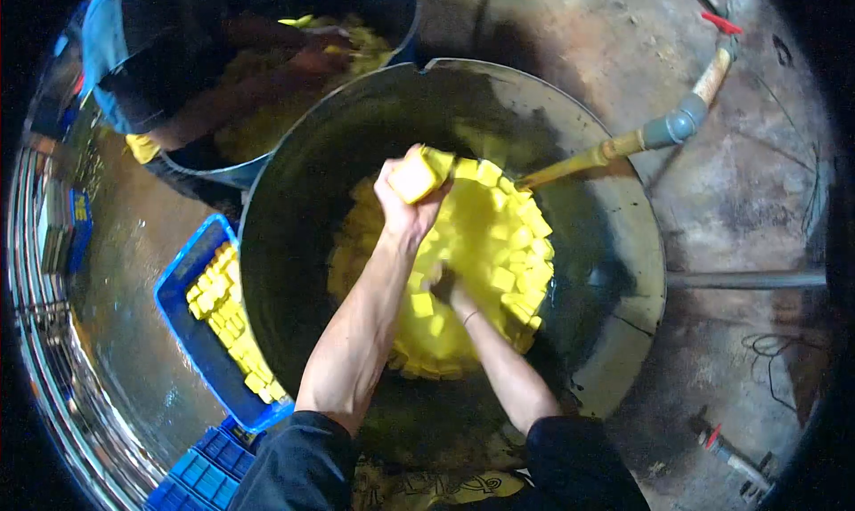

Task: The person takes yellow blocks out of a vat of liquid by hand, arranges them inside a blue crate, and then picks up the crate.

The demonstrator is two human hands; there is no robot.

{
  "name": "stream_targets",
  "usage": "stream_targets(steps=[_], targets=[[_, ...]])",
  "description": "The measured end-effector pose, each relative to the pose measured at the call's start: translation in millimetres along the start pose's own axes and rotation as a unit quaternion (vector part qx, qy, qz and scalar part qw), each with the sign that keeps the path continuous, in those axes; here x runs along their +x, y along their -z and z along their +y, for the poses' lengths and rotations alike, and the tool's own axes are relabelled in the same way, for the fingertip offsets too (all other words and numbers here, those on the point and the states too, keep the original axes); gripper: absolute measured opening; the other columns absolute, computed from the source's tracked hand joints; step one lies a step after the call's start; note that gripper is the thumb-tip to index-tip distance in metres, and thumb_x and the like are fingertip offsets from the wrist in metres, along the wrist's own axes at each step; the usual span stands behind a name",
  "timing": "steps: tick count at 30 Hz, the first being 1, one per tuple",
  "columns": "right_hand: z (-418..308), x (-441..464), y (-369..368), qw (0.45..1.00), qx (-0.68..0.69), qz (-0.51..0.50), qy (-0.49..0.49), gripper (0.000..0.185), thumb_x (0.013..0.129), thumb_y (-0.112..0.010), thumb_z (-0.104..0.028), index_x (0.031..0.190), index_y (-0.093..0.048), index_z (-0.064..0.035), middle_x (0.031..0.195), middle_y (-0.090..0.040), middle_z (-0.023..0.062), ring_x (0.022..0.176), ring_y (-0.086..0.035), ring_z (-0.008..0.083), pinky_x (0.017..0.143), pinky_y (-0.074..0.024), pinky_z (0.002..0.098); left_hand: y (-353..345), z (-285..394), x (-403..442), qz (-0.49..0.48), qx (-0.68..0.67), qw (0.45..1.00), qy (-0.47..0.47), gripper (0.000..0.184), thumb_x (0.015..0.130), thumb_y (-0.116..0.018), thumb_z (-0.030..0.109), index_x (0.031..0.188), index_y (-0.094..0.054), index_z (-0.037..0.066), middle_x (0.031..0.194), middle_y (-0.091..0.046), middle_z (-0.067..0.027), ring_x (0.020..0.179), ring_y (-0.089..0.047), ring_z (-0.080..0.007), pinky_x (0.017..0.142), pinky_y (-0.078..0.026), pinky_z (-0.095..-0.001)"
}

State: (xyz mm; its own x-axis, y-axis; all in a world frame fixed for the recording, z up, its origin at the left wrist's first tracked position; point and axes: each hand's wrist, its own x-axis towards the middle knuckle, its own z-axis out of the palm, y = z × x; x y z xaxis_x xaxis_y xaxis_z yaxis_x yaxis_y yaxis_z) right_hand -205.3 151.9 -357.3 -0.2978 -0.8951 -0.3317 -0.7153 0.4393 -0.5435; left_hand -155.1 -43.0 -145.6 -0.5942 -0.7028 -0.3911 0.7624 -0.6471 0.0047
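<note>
The bare left forearm (354,337) slants forward and inward to a left hand (407,212) with fingers curled in a grip; the bare right forearm (503,360) also slants inward, the right hand (443,286) lower in view, blurred, finger pose unclear.

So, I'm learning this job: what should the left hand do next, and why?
Probably carry the yellow block over to the blue crate: the left hand grips it above the cloudy water in the tub, and similar blocks lie in that crate.
</note>
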Motion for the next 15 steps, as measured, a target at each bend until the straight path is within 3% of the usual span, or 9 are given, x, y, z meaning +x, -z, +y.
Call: stream_targets(steps=[2,4,6,8,11,12,13,14,15], targets=[[-27.8,-41.1,-13.8,0.992,0.119,0.039,0.024,0.059,0.069,-0.07,-0.026,0.117,-0.051,0.0023,0.109,-0.057,0.0285,0.1,-0.055,0.0447,0.089,-0.0461,0.0474,-53.5,16.0,-13.4,-0.053,-0.002,0.998,-0.015,0.038,0.078,-0.047,0.029,0.108,-0.057,0.008,0.1,-0.06,-0.0122,0.095,-0.057,-0.0303,0.085,-0.046,-0.0497],[-15.1,-49.0,-46.0,0.995,0.035,0.07,0.064,0.073,0.063,-0.073,-0.025,0.125,-0.046,0.0023,0.113,-0.055,0.0261,0.106,-0.053,0.0396,0.094,-0.043,0.0446,-97.0,34.2,-33.1,-0.101,-0.04,0.994,-0.034,0.038,0.077,-0.048,0.029,0.107,-0.057,0.007,0.1,-0.06,-0.0126,0.095,-0.057,-0.0305,0.083,-0.048,-0.0501],[26.9,-36.5,-86.3,0.986,0.163,0.024,0.02,0.054,0.069,-0.072,-0.015,0.117,-0.053,0.001,0.111,-0.059,0.0186,0.094,-0.061,0.0284,0.083,-0.0496,0.0359,-127.4,56.9,-59.6,-0.167,-0.058,0.982,-0.058,0.038,0.076,-0.048,0.029,0.106,-0.057,0.007,0.1,-0.06,-0.0126,0.094,-0.057,-0.0307,0.082,-0.048,-0.0505],[-17.3,-28.0,-27.1,0.964,0.23,-0.135,-0.006,0.047,0.071,-0.074,-0.014,0.111,-0.056,-0.0005,0.101,-0.063,0.0131,0.087,-0.062,0.0225,0.077,-0.0514,0.0314,-145.3,84.5,-96.9,-0.171,-0.061,0.979,-0.093,0.038,0.075,-0.049,0.029,0.106,-0.057,0.007,0.101,-0.06,-0.0131,0.095,-0.057,-0.0311,0.084,-0.047,-0.0528],[-113.1,-30.6,55.8,0.953,0.227,-0.199,-0.022,0.042,0.069,-0.079,-0.018,0.103,-0.059,-0.0017,0.096,-0.065,0.0074,0.079,-0.062,0.0173,0.075,-0.0519,0.0297,-134.3,134.1,-143.1,-0.216,-0.063,0.965,-0.131,0.04,0.077,-0.05,0.033,0.102,-0.061,0.004,0.107,-0.063,-0.0132,0.107,-0.055,-0.0335,0.094,-0.04,-0.0583],[-128.0,-33.4,65.5,0.795,0.533,-0.274,-0.098,0.037,0.073,-0.075,-0.016,0.105,-0.059,-0.0029,0.098,-0.064,0.0067,0.08,-0.06,0.0155,0.074,-0.0515,0.0297,-125.8,149.4,-159.5,-0.199,-0.063,0.966,-0.149,0.042,0.078,-0.049,0.034,0.105,-0.061,0.004,0.111,-0.061,-0.0141,0.11,-0.053,-0.0332,0.095,-0.039,-0.0586],[-169.3,-43.8,97.6,0.89,0.385,-0.235,0.071,0.036,0.076,-0.073,-0.015,0.106,-0.059,-0.0021,0.095,-0.063,0.0057,0.083,-0.059,0.0135,0.074,-0.0505,0.0283,-115.0,163.5,-174.3,-0.197,-0.05,0.965,-0.167,0.043,0.078,-0.049,0.034,0.107,-0.06,0.004,0.113,-0.06,-0.0146,0.111,-0.053,-0.0337,0.096,-0.038,-0.0575],[-206.0,-50.4,124.5,0.891,0.36,-0.272,0.053,0.037,0.077,-0.072,-0.014,0.109,-0.058,-0.0004,0.093,-0.06,0.0052,0.088,-0.057,0.0116,0.076,-0.0492,0.0268,-103.1,176.3,-186.5,-0.195,-0.036,0.963,-0.183,0.044,0.078,-0.049,0.033,0.109,-0.059,0.004,0.115,-0.059,-0.0152,0.112,-0.052,-0.0341,0.097,-0.038,-0.0565],[-248.8,-65.5,152.4,0.872,0.384,-0.291,0.086,0.034,0.081,-0.064,0.003,0.113,-0.053,0.0005,0.099,-0.058,0.0044,0.09,-0.057,0.0115,0.079,-0.0477,0.0258,-89.9,187.1,-197.7,-0.179,-0.041,0.964,-0.194,0.047,0.077,-0.049,0.035,0.111,-0.059,0.005,0.117,-0.058,-0.0154,0.112,-0.051,-0.0346,0.098,-0.038,-0.055]])
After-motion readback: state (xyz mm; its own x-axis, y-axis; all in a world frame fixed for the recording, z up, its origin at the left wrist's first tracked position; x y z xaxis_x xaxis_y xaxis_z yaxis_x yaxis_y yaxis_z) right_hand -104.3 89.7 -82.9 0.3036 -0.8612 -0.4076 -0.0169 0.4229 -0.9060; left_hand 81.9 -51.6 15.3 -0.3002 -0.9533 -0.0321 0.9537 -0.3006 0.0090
